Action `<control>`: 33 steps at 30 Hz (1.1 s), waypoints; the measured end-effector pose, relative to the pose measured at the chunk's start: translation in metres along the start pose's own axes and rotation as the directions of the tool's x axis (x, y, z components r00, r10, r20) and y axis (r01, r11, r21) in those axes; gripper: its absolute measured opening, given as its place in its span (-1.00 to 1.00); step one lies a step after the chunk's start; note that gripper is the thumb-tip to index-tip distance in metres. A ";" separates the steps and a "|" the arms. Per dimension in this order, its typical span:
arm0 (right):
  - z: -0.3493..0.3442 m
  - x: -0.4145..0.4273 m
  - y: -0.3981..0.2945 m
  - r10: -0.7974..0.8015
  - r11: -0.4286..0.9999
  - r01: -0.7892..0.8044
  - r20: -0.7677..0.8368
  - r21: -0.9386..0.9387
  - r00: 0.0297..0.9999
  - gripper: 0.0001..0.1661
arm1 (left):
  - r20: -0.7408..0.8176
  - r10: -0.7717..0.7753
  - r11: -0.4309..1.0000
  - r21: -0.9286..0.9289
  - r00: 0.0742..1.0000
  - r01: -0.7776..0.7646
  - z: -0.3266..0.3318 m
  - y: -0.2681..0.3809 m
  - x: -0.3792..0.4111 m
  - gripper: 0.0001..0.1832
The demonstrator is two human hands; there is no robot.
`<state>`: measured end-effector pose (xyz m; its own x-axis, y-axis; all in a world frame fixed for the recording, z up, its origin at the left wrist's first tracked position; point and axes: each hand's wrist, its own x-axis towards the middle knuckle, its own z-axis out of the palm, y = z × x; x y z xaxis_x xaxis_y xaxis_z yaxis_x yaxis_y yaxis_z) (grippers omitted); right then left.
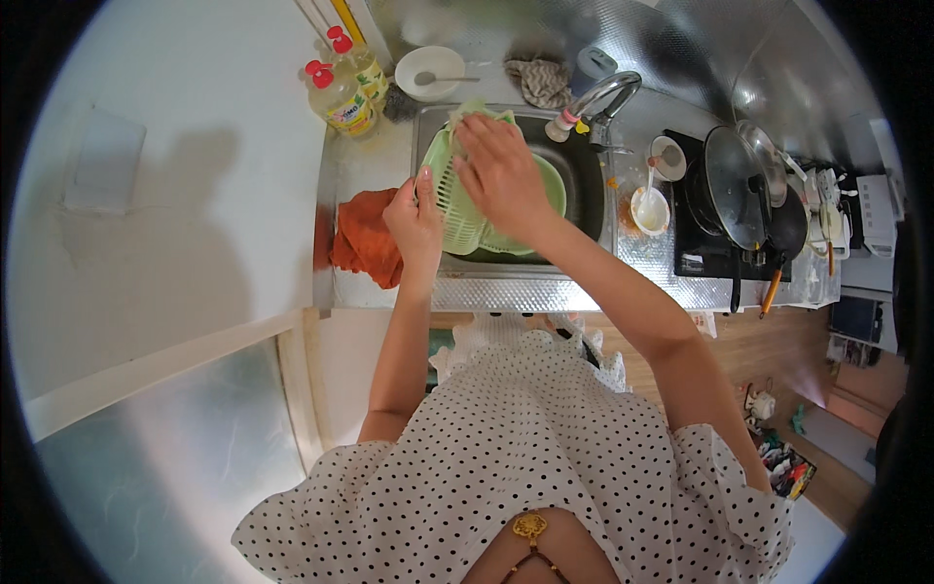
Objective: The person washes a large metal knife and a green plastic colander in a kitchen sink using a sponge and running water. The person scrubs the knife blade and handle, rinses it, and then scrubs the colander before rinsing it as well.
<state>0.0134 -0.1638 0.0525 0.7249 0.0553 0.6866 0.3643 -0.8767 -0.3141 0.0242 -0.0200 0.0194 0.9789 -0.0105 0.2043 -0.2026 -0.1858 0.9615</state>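
Note:
A light green plastic colander [454, 212] is tilted over the stainless steel sink [589, 212]. My left hand [419, 215] grips its left rim, with the thumb on the inner side. My right hand [503, 168] lies over the colander's upper part, its fingers on a pale green and whitish cloth or leafy thing [471, 109]; which of these, I cannot tell. Beneath and to the right is a green plastic basin [553, 186], partly hidden by my right hand and the colander. The chrome faucet [609, 87] arches over the sink's back right.
Left of the sink lie an orange cloth [368, 237] and two dish soap bottles [343, 106]. Behind it are a white bowl [429, 62] with a spoon and a patterned rag [541, 82]. To the right stand small bowls [650, 212] and a cooktop with a lidded pan [733, 190].

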 end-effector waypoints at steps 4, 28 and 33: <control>-0.010 0.013 0.048 0.494 0.830 -0.554 0.383 0.057 0.780 -0.63 | 0.065 -0.007 1.000 0.003 0.998 0.007 -0.003 0.008 -0.010 -0.52; -0.014 0.004 0.058 0.622 0.524 -0.578 0.184 0.625 0.762 -0.61 | 0.064 0.158 0.986 0.042 0.985 -0.161 -0.019 0.018 0.002 -0.52; -0.040 0.006 0.007 0.119 0.984 -0.106 -0.086 0.146 0.989 -0.63 | 0.006 0.111 0.992 -0.067 0.994 -0.111 -0.020 0.015 0.007 -0.52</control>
<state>-0.0030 -0.1880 0.0804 0.7102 -0.0909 0.6981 0.3668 -0.7987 -0.4771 0.0277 -0.0029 0.0388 0.9504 -0.0375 0.3088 -0.3110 -0.1175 0.9431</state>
